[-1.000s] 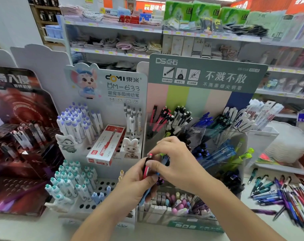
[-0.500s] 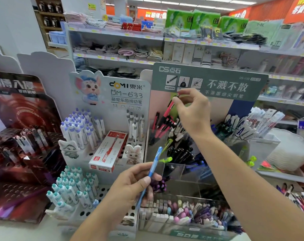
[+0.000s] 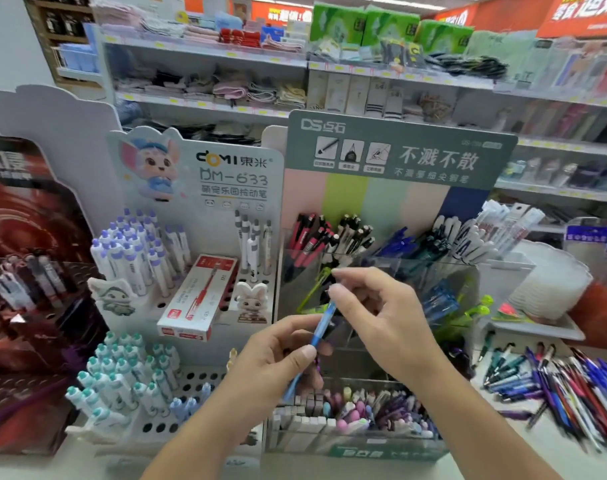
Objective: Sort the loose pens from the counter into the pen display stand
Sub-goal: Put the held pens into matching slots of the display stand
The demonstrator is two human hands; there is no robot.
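My left hand (image 3: 278, 355) grips a blue pen (image 3: 321, 327) that points up and to the right. My right hand (image 3: 371, 317) hovers just above it, thumb and forefinger pinching the pen's top end. Both hands are in front of the clear tiered pen display stand (image 3: 392, 268) with the green header. Its top row holds red pens (image 3: 307, 237), black pens (image 3: 352, 237), blue pens (image 3: 397, 242) and white pens (image 3: 458, 237). A heap of loose pens (image 3: 551, 379) lies on the counter at the right.
A white stand (image 3: 177, 379) with purple-capped and teal-capped pens and a red pen box (image 3: 198, 296) stands to the left. A dark red display (image 3: 28, 289) is at the far left. A white tray (image 3: 537, 323) sits to the right, store shelves behind.
My right hand has come down from the top row's red pens, where it left a red pen, to the blue pen's top end. My left hand still holds the blue pen.
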